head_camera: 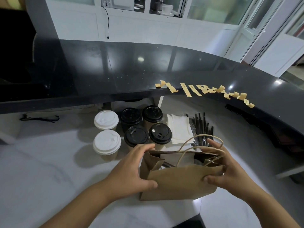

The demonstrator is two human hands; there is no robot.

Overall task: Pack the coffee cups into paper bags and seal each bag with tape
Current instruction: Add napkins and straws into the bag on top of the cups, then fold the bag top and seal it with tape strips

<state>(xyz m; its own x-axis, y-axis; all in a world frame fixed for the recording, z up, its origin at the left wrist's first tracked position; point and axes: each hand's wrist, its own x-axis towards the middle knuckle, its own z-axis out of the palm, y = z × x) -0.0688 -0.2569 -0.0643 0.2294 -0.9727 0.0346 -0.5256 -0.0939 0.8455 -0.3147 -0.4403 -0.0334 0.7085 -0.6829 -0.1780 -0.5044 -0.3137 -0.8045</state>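
On the white bench (49, 162) a brown paper bag (179, 180) is held upright, its mouth open. The left hand (131, 168) is clamped on one side fold, the right hand (227, 168) on the other. Thin, crushable paper is best gripped at those folds. Beyond the grip, 6 lidded coffee cups (136, 137) wait; cut tape strips (204, 90) hang farther off. Something dark, possibly a lid, sits inside.

A glossy black counter (148, 66) curves above a white marble-patterned worktop (41, 170). White napkins (179, 129) lie just beside a bundle of black straws (201, 124) on the worktop. A black cable (39, 118) rests at the worktop's left under the counter's edge. Behind the counter stand white cabinets (131, 25); a black cord (108, 22) hangs down their front.
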